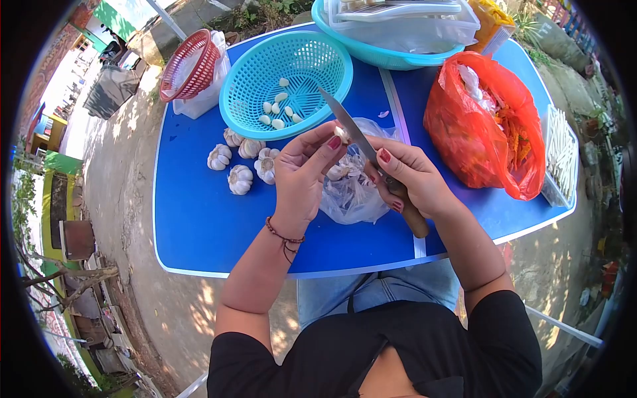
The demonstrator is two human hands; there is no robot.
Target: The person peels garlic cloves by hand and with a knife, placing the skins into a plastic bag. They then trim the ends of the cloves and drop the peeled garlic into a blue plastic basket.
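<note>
Between its thumb and fingers, my left hand [308,166] pinches a garlic clove [341,134]. My right hand [411,176] is closed on the knife [355,129], whose blade points up and to the left beside the clove. Beneath both hands lies a clear plastic bag [355,199] with garlic skins and a bulb on it. Left of my left hand are several whole garlic bulbs [240,179] on the blue table [206,232]. Several peeled cloves [278,123] rest in the turquoise basket [235,86] just beyond.
A red plastic bag [458,139] stands at the right, beside a clear container of white sticks [561,156]. A red basket [169,69] sits at the back left. At the back, a turquoise basin [391,62] holds plastic containers near a yellow packet [491,23].
</note>
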